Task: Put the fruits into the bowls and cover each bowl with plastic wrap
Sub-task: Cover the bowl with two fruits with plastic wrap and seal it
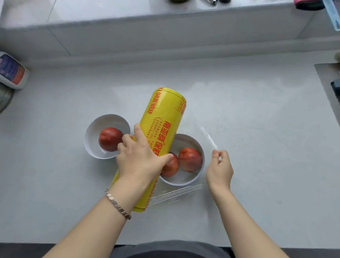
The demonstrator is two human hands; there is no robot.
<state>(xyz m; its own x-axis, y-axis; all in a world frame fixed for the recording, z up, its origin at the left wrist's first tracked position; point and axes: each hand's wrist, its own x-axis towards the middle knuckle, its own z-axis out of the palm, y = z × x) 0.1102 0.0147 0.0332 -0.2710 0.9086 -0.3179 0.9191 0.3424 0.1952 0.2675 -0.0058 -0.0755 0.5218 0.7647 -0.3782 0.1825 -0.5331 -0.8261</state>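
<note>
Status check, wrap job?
Left hand grips wrap roll. Right hand pinches film, stretched over right bowl. Left bowl uncovered. No obstruction seen.

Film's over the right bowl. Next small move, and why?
Probably lower the right hand and press the pinched plastic film down beside the right bowl: the film spans it from the plastic wrap roll in the left hand, yet looks loose at the rim.

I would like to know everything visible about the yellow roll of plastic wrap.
The yellow roll of plastic wrap is a thick cylinder with red print, including Chinese characters and SHUN WRAP. It points away from the person, above the gap between the left bowl and the right bowl, hiding part of each. The left hand grips its middle. From it clear film runs over the right bowl, pinched by the right hand.
</note>
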